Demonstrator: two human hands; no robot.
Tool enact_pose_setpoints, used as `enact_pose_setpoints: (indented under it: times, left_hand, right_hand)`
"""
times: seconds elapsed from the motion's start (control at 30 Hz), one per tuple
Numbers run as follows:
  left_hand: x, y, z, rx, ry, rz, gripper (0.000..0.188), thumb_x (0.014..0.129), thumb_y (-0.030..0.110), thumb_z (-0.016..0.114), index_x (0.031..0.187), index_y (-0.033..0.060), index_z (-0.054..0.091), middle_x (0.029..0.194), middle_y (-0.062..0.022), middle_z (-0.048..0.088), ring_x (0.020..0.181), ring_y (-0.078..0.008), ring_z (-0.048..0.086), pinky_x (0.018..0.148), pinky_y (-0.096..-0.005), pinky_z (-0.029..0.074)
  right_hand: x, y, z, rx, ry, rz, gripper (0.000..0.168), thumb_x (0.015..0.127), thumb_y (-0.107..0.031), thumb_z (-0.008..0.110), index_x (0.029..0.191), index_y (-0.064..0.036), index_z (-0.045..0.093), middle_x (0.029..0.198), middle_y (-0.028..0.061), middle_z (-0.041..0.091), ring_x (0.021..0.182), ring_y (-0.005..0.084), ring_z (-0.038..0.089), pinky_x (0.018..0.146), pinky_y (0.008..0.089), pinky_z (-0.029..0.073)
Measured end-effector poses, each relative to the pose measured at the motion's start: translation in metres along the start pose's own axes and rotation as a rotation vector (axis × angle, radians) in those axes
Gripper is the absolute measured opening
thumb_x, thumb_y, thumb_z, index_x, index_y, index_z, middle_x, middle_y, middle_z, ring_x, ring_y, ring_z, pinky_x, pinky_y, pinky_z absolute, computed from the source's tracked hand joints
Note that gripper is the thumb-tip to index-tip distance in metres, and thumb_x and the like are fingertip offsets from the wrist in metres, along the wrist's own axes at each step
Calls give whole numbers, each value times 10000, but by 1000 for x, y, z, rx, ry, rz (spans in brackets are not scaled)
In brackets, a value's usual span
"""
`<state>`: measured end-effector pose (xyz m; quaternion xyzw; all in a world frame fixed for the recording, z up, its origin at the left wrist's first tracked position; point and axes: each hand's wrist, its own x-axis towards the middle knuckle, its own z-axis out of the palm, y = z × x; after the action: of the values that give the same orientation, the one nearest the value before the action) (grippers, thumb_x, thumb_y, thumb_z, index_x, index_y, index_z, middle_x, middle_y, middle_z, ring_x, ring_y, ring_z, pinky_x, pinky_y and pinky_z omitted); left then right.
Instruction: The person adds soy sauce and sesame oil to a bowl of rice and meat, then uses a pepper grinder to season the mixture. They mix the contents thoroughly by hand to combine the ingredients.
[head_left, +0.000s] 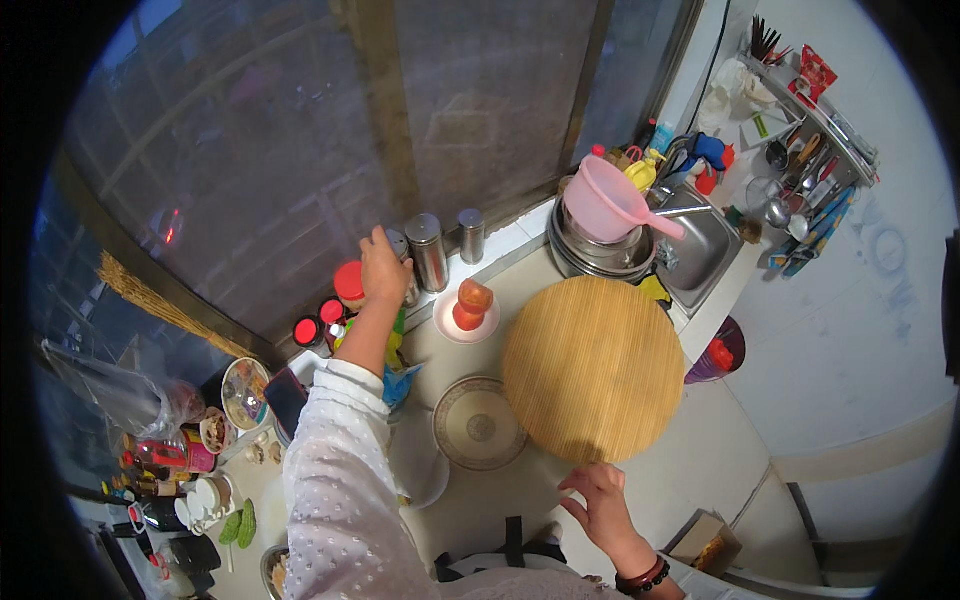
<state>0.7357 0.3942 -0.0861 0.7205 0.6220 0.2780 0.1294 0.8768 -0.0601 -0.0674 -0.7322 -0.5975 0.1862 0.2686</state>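
Observation:
My left hand (386, 271) reaches to the window ledge, its fingers around a steel canister (397, 240) that it partly hides. Beside it on the ledge stand a taller steel canister (427, 255) and a shorter one (472, 238). Red-lidded jars (349, 280) are on its other side. My right hand (604, 506), holding nothing, hovers by the near edge of a round bamboo board (596, 367) with its thumb and fingers apart. Reddish tomato-like pieces (474, 304) sit stacked on a small white dish (444, 328). Left of the board is a patterned shallow bowl (480, 427).
A pink dipper (606, 199) rests on stacked metal basins (562, 251) by the sink (701, 255). Leftward are a phone (286, 397), bottles (169, 454) and green bitter gourds (238, 523). Utensils (795, 199) hang from a wall rack. A purple bin (705, 367) stands beyond the counter.

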Motion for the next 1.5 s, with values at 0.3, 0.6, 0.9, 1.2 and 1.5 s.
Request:
enact_pose_setpoints:
  times: [0.3, 0.6, 0.9, 1.2, 1.5]
  left_hand:
    - [-41, 26, -72, -131, 35, 214, 759, 667, 106, 827, 1302, 11, 424, 1190, -229, 529, 1083, -392, 566, 927, -426, 486]
    - [-164, 73, -197, -337, -241, 493, 711, 661, 122, 835, 1285, 87, 497, 1135, -103, 541, 1068, -263, 543, 936, -347, 439]
    - [-296, 84, -253, -286, -249, 342, 749, 623, 260, 884, 1250, 75, 519, 1129, -137, 545, 1018, -302, 579, 889, -367, 480]
    - [-385, 73, -315, 435, -371, 769, 665, 696, 599, 684, 1194, 169, 584, 1126, -56, 569, 747, -220, 635, 548, -329, 522]
    - [-450, 32, -322, 528, -96, 301, 470, 846, 492, 610, 1095, 93, 613, 962, -109, 610, 693, -299, 638, 569, -393, 508]
  right_hand:
    - [44, -15, 0, -23, -36, -269, 354, 714, -184, 761, 1035, -103, 635, 1088, 90, 571, 1044, 324, 489, 913, 439, 372]
    - [95, -53, -22, 26, 228, -415, 777, 678, -350, 803, 1312, -54, 466, 1219, 111, 531, 1156, 313, 457, 979, 448, 332]
    - [81, -76, 1, 169, -54, -657, 838, 603, -420, 850, 1258, -38, 493, 1162, 133, 536, 1168, 309, 454, 1027, 466, 304]
    - [50, -88, 21, 492, -724, -1048, 640, 632, -356, 800, 1129, -35, 555, 1098, 163, 537, 1096, 340, 477, 983, 446, 338]
    - [16, -129, 60, 499, -641, -1036, 713, 572, -339, 837, 1141, -26, 542, 1123, 159, 532, 1117, 343, 465, 1017, 443, 335]
